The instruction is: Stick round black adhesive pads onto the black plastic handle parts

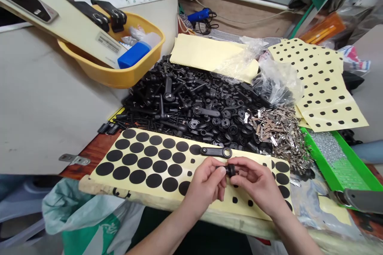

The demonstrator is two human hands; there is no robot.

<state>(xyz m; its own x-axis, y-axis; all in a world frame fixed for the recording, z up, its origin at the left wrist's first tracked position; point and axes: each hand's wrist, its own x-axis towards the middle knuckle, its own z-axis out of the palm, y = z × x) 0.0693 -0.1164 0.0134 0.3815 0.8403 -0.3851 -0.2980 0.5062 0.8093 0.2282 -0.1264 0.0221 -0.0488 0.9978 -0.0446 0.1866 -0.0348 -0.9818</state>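
Observation:
Both hands meet above a yellow sheet (119, 175) of black round pads near the table's front edge. Between them is a small black round part (231, 170). My left hand (207, 181) pinches its left end with thumb and fingers. From the other side, my right hand (255, 179) holds its rim with the fingertips. Just behind the hands a black plastic arm (215, 152) with a ring at its right end lies flat on the sheet. The palms and some fingertips are hidden.
A heap of black plastic parts (206, 103) fills the middle, with metal clips (278, 133) at its right. A green tray (324, 167) of tiny pieces stands right. A yellow basin (113, 77) is at back left; dotted yellow sheets (324, 75) lie at back right.

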